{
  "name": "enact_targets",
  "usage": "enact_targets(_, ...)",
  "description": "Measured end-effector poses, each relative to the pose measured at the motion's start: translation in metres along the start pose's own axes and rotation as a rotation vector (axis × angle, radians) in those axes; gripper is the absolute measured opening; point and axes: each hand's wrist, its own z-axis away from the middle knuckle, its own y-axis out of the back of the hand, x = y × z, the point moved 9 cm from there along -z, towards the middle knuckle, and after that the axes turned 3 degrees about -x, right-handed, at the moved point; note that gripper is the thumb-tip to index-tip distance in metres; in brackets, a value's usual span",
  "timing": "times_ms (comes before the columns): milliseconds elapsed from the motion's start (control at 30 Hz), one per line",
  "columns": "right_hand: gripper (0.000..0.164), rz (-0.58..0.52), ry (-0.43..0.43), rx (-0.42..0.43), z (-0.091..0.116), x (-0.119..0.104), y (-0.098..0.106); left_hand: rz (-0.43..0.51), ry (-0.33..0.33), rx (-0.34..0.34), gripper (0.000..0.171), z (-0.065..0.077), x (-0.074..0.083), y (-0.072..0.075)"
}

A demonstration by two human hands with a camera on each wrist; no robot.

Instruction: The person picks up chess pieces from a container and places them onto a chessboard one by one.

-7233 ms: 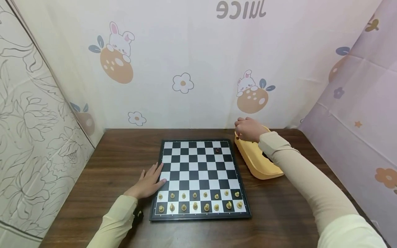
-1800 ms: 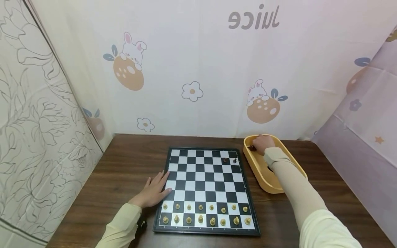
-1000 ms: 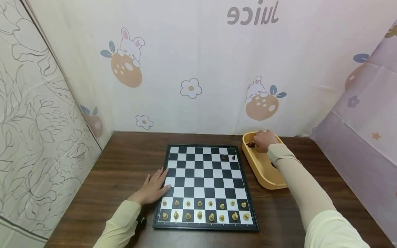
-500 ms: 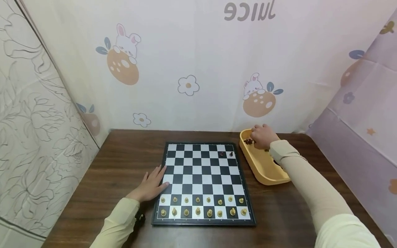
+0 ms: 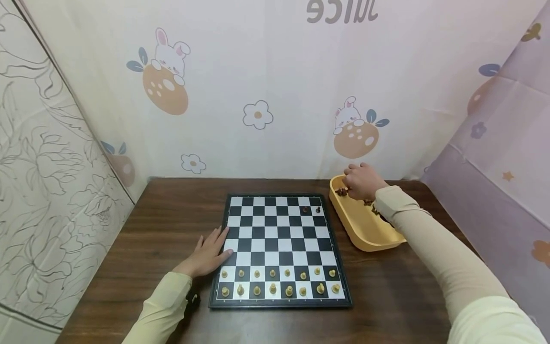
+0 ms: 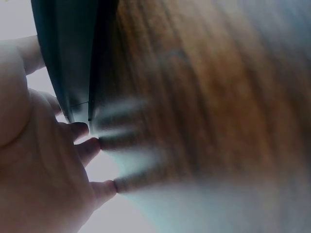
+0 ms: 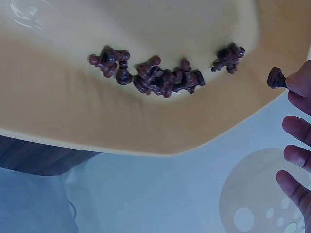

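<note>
My left hand [image 5: 205, 255] lies with straight fingers at the left edge of the black-and-white chessboard [image 5: 271, 231]; in the left wrist view its fingertips reach the table beside the board's dark side. Over the far end of the yellow tray [image 5: 365, 234], my right hand [image 5: 364, 181] pinches a dark chess piece [image 7: 276, 78] between thumb and finger, its round base showing and its top hidden. Several dark red-brown chess pieces [image 7: 155, 76] lie in the tray below. Two dark pieces stand side by side near the board's far right corner, one a dark chess piece [image 5: 318, 209].
Two rows of light chess pieces [image 5: 272, 288] stand along the board's near side. The brown wooden table [image 5: 172, 210] meets a printed curtain [image 5: 223, 71] behind, with more curtain on both sides. The tray sits close to the board's right edge.
A second dark piece has joined the first on the board since the oldest frame. My right hand has risen from inside the tray over the last second. My left hand stays at the board.
</note>
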Motion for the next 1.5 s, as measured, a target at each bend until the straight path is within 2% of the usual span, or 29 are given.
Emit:
enact_targets(300,0.021,0.007,0.008,0.024,-0.01,-0.004,0.007,-0.007,0.002,0.001,0.071,-0.001,0.001,0.002)
enact_targets(533,0.013,-0.008,0.027,0.035,-0.019,-0.016,0.011,-0.005,-0.005,0.002,0.072,-0.001,0.002,0.001)
enact_targets(733,0.007,-0.015,0.012,-0.014,-0.024,-0.024,0.012,0.003,-0.006,0.001,0.072,0.0,0.004,0.002)
enact_targets(1100,0.008,-0.017,-0.018,-0.074,-0.039,-0.034,0.017,-0.019,0.008,-0.001,0.071,-0.002,0.002,0.005)
enact_targets(1333,0.006,-0.024,-0.01,-0.08,-0.051,-0.042,0.016,-0.011,-0.013,0.011,0.071,0.0,0.003,0.004)
enact_targets(1500,0.005,-0.003,0.006,-0.065,-0.054,-0.055,0.017,0.013,-0.028,0.024,0.071,0.004,0.005,0.002)
